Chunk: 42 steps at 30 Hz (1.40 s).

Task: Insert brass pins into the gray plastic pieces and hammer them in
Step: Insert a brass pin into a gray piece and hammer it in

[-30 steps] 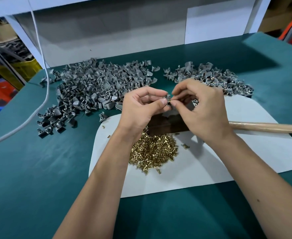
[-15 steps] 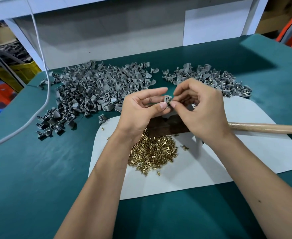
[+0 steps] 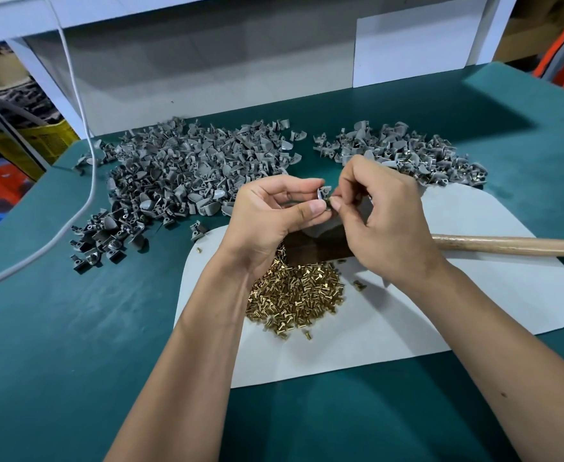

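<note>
Head view: pin meets piece

Left hand (image 3: 270, 211) pinches a gray piece (image 3: 323, 194) above the mat (image 3: 474, 295); right hand (image 3: 384, 215) fingertips grip a brass pin (image 3: 329, 205) (barely visible) touching it from the right, lying sideways. Hammer (image 3: 507, 245) waits beneath.

A small gray plastic piece (image 3: 323, 194) is held above the counter's middle, a brass pin (image 3: 329, 205) at its lower side. Loose brass pins (image 3: 294, 296) lie heaped beneath; gray pieces (image 3: 187, 175) spread toward the far edge, the hammer (image 3: 514, 245) lying flat at the right edge.
</note>
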Tool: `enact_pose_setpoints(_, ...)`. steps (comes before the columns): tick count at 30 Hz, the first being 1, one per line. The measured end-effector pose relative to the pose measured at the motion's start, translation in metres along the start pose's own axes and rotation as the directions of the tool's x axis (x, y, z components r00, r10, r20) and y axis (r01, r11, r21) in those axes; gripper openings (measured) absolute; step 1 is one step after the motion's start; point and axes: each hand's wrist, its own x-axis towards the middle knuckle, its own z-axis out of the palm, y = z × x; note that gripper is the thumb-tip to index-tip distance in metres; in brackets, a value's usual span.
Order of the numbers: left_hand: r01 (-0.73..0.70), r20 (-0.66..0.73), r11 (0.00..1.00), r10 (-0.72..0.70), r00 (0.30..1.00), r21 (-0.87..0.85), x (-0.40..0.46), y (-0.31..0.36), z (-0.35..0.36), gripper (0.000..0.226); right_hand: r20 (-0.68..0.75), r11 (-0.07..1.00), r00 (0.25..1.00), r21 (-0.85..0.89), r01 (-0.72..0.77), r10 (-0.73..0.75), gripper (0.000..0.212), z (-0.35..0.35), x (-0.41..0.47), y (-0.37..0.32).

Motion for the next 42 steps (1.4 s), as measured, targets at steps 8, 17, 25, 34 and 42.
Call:
enact_pose_setpoints(8,-0.037,-0.014,0.998,0.037,0.999,0.051,0.001,-0.004,0.004,0.026,-0.001,0.998,0.998,-0.007,-0.068,0.068,0.032,0.001,-0.002,0.002)
enact_pose_setpoints(17,0.014,-0.014,0.999,-0.014,1.000,-0.044,0.001,-0.001,0.002,0.028,0.022,0.995,0.997,0.061,-0.074,0.073,0.013,-0.010,0.002,0.003)
enact_pose_setpoints(25,0.056,0.006,0.996,-0.056,0.998,-0.068,0.002,0.001,-0.001,0.029,-0.032,0.997,0.998,-0.064,0.052,-0.055,0.007,-0.011,0.004,0.007)
enact_pose_setpoints(34,-0.170,-0.101,0.949,0.203,0.974,0.266,0.004,-0.008,0.016,0.027,-0.063,0.992,0.997,-0.111,-0.059,0.053,0.005,-0.006,0.003,0.010)
enact_pose_setpoints(42,-0.124,-0.232,0.949,0.195,0.953,0.290,0.004,-0.014,0.025,0.020,-0.065,0.985,0.992,-0.127,-0.116,0.109,0.005,-0.001,0.000,0.007)
